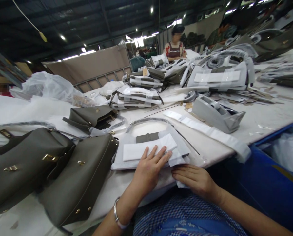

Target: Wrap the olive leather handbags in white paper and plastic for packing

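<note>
A flat bag (146, 137) lies in front of me, covered with white wrapping sheet, a bare grey-olive patch showing near its top. Across it runs a white foam strip (136, 152). My left hand (150, 167) rests flat on this strip, fingers spread, a silver bangle on the wrist. At the bag's lower right corner, my right hand (198, 180) has its fingers together over a thin white sheet (177, 159), which shows above and below them. Its thumb is hidden. The bag's wrapped handle (148, 120) arches away from me.
Olive handbags (85, 170) with gold fittings lie at left. A grey tape dispenser (215, 114) and a long white strip (207, 132) lie to the right. Wrapped bags (136, 96) are stacked behind. Beside the table edge stands a blue bin (266, 173). Across the table is a person (174, 49).
</note>
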A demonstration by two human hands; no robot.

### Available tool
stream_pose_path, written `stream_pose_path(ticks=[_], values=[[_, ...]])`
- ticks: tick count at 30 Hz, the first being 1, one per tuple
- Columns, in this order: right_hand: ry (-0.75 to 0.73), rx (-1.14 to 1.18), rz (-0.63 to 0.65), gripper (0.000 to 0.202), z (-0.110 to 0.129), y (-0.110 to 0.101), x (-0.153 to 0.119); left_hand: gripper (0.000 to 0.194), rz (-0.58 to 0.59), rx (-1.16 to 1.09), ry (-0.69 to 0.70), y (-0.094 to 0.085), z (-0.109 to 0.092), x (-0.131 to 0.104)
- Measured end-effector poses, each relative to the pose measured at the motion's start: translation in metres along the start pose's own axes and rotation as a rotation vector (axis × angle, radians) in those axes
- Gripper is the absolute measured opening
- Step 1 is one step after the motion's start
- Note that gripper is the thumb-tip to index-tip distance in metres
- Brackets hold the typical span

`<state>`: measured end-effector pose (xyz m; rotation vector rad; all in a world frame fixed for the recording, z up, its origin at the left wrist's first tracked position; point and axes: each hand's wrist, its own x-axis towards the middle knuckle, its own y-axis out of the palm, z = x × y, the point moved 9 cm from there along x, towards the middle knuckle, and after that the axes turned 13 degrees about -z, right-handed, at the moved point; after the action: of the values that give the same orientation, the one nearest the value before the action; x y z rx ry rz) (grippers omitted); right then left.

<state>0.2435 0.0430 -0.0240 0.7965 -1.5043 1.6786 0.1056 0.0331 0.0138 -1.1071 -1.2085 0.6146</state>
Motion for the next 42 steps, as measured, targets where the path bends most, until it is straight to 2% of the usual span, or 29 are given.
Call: stream_pose_path(ticks=[4, 9, 12, 16, 23, 29, 33, 36, 37, 39, 40, 42], values=[[0.027, 0.038, -0.04, 0.034, 0.0, -0.004, 0.01, 0.078, -0.036, -0.047, -0.059, -0.002, -0.003, 0.001], [0.177, 0.127, -0.092, 0.031, -0.009, -0.009, 0.015, 0.05, -0.207, 0.067, -0.077, 0.003, -0.004, -0.001], [0.273, 0.165, -0.114, 0.024, -0.011, -0.01, 0.014, 0.047, -0.265, 0.119, -0.053, 0.005, -0.004, -0.002], [0.34, 0.142, -0.113, 0.025, 0.0, -0.011, 0.006, 0.043, -0.295, 0.129, -0.054, 0.001, -0.006, -0.003], [0.318, 0.126, -0.072, 0.03, 0.029, -0.015, -0.004, 0.042, -0.295, 0.103, -0.08, 0.003, -0.006, -0.004], [0.278, 0.117, -0.053, 0.028, 0.033, -0.015, 0.001, 0.043, -0.306, 0.07, -0.073, 0.003, -0.008, -0.006], [0.245, 0.263, 0.026, 0.024, 0.036, -0.016, 0.007, 0.041, -0.313, 0.06, -0.076, 0.003, -0.007, -0.005], [0.208, 0.268, -0.031, 0.021, 0.031, -0.034, 0.026, 0.041, -0.321, 0.069, -0.076, 0.003, -0.007, -0.005], [0.236, 0.22, -0.091, 0.021, 0.025, -0.045, 0.036, 0.041, -0.324, 0.072, -0.077, 0.003, -0.007, -0.005], [0.393, 0.193, -0.191, 0.019, 0.01, -0.065, 0.053, 0.04, -0.323, 0.074, -0.078, 0.003, -0.007, -0.005], [0.502, 0.243, -0.209, 0.019, 0.004, -0.071, 0.059, 0.04, -0.322, 0.074, -0.078, 0.003, -0.007, -0.005], [0.657, 0.417, -0.15, 0.031, 0.003, -0.075, 0.068, 0.04, -0.328, 0.075, -0.077, 0.002, -0.007, -0.005]])
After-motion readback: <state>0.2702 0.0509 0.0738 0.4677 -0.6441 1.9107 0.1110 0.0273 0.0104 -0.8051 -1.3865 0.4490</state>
